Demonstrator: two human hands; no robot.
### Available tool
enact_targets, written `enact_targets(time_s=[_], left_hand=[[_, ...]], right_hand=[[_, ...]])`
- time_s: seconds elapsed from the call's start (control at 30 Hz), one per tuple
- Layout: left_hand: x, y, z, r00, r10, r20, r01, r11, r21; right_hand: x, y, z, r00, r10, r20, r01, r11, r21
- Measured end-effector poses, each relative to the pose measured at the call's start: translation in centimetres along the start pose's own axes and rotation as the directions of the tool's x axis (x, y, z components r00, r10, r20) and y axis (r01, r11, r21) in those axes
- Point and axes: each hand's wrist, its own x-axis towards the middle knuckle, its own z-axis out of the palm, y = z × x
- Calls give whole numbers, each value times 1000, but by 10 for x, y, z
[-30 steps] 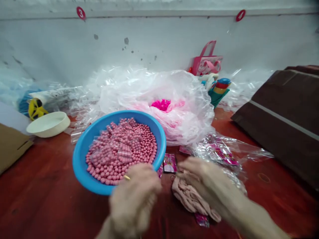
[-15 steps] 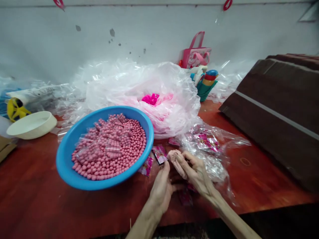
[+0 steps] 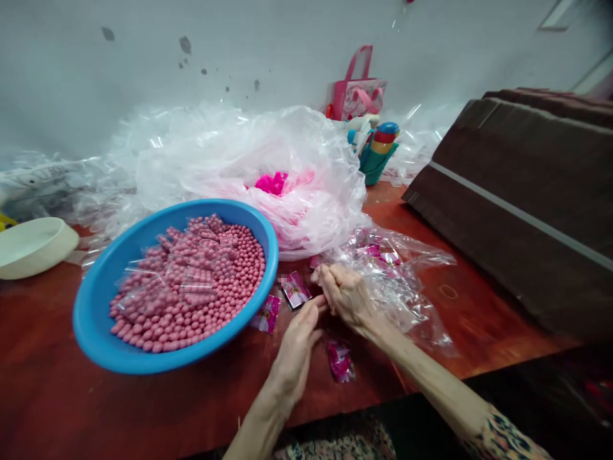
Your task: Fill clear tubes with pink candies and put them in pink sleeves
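Observation:
My right hand [image 3: 348, 299] is closed, its fingers curled tight over the red table; a pale bit shows at its fingertips, but what it grips is mostly hidden. Just below and left, my left hand [image 3: 295, 348] has its fingers stretched out, their tips touching or nearly touching the right hand's fingers. Beside them lies a small pink printed packet [image 3: 295, 289]. A second pink packet [image 3: 267, 314] rests by the basin, and a third packet [image 3: 340, 361] sits below the hands. The blue basin [image 3: 96, 319] holds pink beads [image 3: 211, 313] and clear bead-filled pouches [image 3: 198, 281].
Behind the basin is a heap of white plastic bags [image 3: 230, 147]. Clear plastic [image 3: 407, 300] with pink packets lies right of my hands. A dark brown stack [image 3: 517, 223] stands at right, a cream bowl [image 3: 38, 246] at left, a pink bag [image 3: 359, 89] at the back.
The view has shifted, so things sit further left. My right hand has turned and curled over the pale pink thing it held. The packet below the hands shows more clearly.

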Motion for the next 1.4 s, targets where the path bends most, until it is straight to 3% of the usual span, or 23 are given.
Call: enact_targets(time_s=[0.1, 0.17, 0.23, 0.33, 0.43, 0.53, 0.63, 0.73, 0.83, 1.0, 1.1, 1.2, 1.3, 1.4], left_hand=[[-7, -3, -20, 988, 147, -45, -119, 917, 381], [-12, -8, -22, 968, 251, 13, -206, 763, 612], [-15, -17, -16, 943, 301, 142, -292, 545, 786], [-15, -39, -6, 909, 280, 309, -377, 237, 895], [-11, -55, -6, 881, 319, 349, -403, 120, 907], [-10, -54, -13, 876, 398, 272, -384, 237, 892], [-13, -39, -20, 920, 365, 141, -327, 520, 789], [-17, -25, -21, 959, 257, 121, -281, 797, 534], [-22, -20, -19, 978, 128, 164, -165, 956, 242], [-32, -25, -18, 997, -72, 25, 74, 995, -74], [-36, -24, -19, 996, -65, -69, 61, 997, -55], [-39, -19, -19, 996, -12, -92, 12, 1000, -7], [-38, -15, -17, 996, -35, -81, 33, 999, -21], [-37, -15, -16, 994, -59, -90, 56, 998, -31]], right_hand=[[-18, 2, -5, 987, -118, 110, 121, 992, -17], [-28, 8, -6, 977, -154, 145, 160, 987, -30], [-32, 17, -5, 981, -133, 139, 142, 988, -57], [-30, 29, -2, 990, -78, 116, 89, 992, -92], [-30, 27, -5, 995, -38, 97, 48, 994, -99], [-45, 14, -20, 1000, -4, 17, 6, 996, -92], [-69, -2, -41, 994, -51, -99, 45, 997, -65], [-84, -19, -56, 999, -29, 26, 27, 996, 83], [-85, -34, -59, 973, 113, 199, -174, 929, 325], [-73, -43, -48, 865, 355, 354, -502, 612, 612], [-72, -44, -42, 752, 475, 458, -647, 394, 653], [-76, -49, -38, 665, 517, 540, -712, 220, 667], [-78, -55, -36, 621, 542, 567, -725, 121, 678], [-76, -58, -36, 623, 544, 562, -710, 93, 698]])
